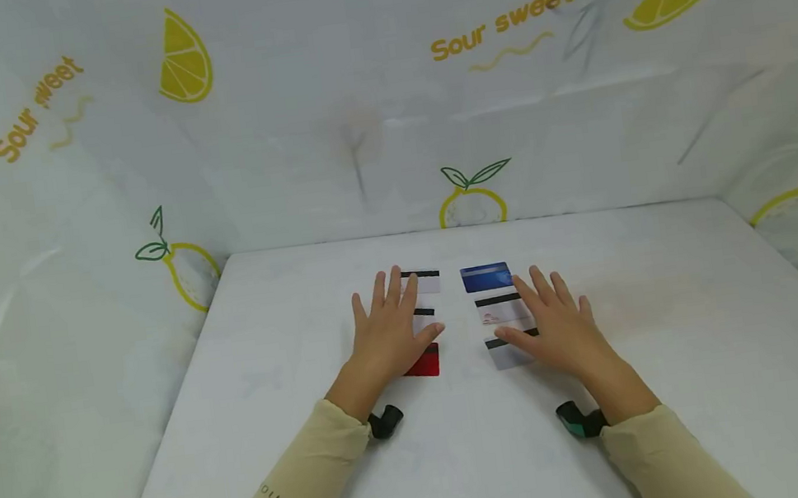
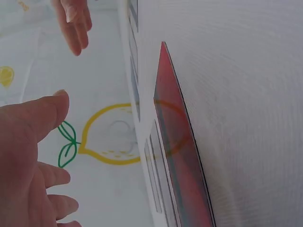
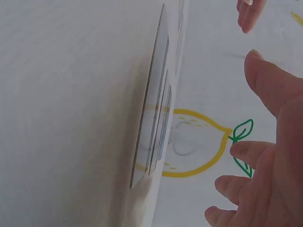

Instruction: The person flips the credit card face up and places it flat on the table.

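Observation:
My left hand (image 1: 389,333) hovers palm down, fingers spread, over the left column of cards. Partly hidden beneath it are a white card with a black stripe (image 1: 429,283), another striped card (image 1: 425,312) and a red card (image 1: 424,362), which shows large in the left wrist view. Over the right column my right hand (image 1: 562,329) is spread the same way, holding nothing. That column has a blue card (image 1: 486,276) at the far end, a white striped card (image 1: 502,310) in the middle and a greyish striped card (image 1: 510,351) nearest. Both wrist views show gaps between palms and cards.
The cards lie on a white table (image 1: 469,456) in two columns with a strip of tabletop between them. A white sheet printed with lemons (image 1: 351,105) stands behind and at both sides. Black wrist devices (image 1: 386,422) are strapped below each hand.

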The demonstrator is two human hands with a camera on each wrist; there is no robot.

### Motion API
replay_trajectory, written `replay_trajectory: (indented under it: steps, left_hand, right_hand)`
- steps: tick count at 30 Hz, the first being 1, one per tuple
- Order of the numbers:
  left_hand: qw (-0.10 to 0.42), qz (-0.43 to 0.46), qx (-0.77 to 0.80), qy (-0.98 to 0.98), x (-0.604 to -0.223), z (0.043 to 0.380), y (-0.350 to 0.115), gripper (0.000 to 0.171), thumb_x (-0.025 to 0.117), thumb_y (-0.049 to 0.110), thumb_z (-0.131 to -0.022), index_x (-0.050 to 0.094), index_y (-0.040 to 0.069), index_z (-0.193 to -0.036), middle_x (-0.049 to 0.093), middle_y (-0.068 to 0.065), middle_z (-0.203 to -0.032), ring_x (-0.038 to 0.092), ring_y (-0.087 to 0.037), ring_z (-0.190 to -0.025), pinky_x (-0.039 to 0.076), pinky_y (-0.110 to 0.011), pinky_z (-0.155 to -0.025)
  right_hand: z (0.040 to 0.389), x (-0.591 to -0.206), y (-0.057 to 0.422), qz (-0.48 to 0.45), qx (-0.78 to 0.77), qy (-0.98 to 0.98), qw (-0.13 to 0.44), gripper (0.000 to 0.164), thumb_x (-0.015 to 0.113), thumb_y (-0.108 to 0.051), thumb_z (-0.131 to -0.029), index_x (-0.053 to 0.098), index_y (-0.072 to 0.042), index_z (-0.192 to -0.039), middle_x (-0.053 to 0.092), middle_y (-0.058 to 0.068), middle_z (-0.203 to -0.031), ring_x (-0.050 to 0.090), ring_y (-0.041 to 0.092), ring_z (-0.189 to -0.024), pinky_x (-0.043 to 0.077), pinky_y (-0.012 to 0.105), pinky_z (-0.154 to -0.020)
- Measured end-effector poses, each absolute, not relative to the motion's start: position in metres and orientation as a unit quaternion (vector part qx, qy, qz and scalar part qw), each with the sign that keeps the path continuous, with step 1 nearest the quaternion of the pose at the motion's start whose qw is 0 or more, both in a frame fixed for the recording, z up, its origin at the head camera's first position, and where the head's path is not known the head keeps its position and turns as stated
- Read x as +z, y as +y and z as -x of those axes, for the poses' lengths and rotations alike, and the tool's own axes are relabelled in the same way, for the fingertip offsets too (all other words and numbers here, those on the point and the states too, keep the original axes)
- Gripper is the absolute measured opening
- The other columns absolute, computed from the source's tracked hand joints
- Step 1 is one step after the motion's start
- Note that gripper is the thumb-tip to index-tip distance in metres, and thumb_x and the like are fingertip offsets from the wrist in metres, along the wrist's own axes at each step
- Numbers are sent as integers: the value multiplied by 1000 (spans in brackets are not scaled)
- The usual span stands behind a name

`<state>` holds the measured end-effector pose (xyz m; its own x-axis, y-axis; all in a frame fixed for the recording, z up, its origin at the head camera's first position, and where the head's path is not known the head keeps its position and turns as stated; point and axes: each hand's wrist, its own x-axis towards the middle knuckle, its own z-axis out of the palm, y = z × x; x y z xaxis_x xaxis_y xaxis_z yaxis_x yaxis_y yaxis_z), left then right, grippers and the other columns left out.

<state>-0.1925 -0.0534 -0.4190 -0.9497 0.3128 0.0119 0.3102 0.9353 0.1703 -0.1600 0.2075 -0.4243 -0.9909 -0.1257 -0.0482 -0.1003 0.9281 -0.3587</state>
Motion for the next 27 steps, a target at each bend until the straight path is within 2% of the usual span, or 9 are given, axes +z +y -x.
replay_trajectory:
  steps: [3, 7, 12, 17, 21, 27]
  left_hand:
    - [17, -180, 88, 980, -418, 191, -51, 88, 49, 67, -92, 16, 21, -159, 5, -5, -167, 1, -27, -154, 6, -66, -116]
    - [34, -212, 90, 973, -417, 187, -43, 82, 52, 63, -93, 26, 17, -156, 18, -6, -165, 14, -26, -152, 11, -63, -117]
    - [36, -259, 76, 962, -414, 181, -24, 72, 56, 57, -94, 44, 10, -147, 42, -8, -154, 39, -25, -142, 29, -48, -117]
    - [49, -287, 84, 953, -410, 177, -1, 63, 65, 51, -91, 55, 8, -136, 58, -5, -136, 57, -21, -122, 46, -35, -103]
    - [79, -282, 87, 952, -412, 177, 15, 58, 72, 48, -86, 62, 10, -128, 62, -4, -125, 59, -20, -110, 52, -33, -91]
    - [91, -268, 92, 955, -426, 177, 29, 48, 77, 45, -82, 69, 11, -115, 60, -2, -108, 52, -18, -94, 50, -30, -76]
  right_hand:
    - [158, -424, 215, 61, -196, 978, 44, 95, 54, -68, -88, 21, -11, -157, 5, 20, -164, 1, 48, -149, 4, 78, -106]
    - [157, -425, 223, 66, -213, 973, 62, 90, 60, -60, -89, 28, -8, -154, 12, 24, -162, 5, 50, -147, 8, 78, -106]
    - [156, -426, 236, 82, -231, 966, 82, 81, 70, -45, -87, 38, -3, -148, 25, 30, -156, 20, 53, -142, 19, 71, -109]
    - [157, -427, 244, 84, -247, 960, 101, 77, 76, -37, -83, 46, -1, -144, 32, 32, -152, 28, 52, -140, 27, 66, -110]
    - [156, -430, 247, 84, -246, 960, 108, 75, 79, -34, -81, 50, 0, -140, 36, 32, -150, 30, 52, -139, 28, 66, -109]
    - [153, -430, 250, 86, -227, 964, 109, 70, 80, -35, -80, 55, -3, -137, 39, 30, -149, 33, 52, -137, 30, 72, -103]
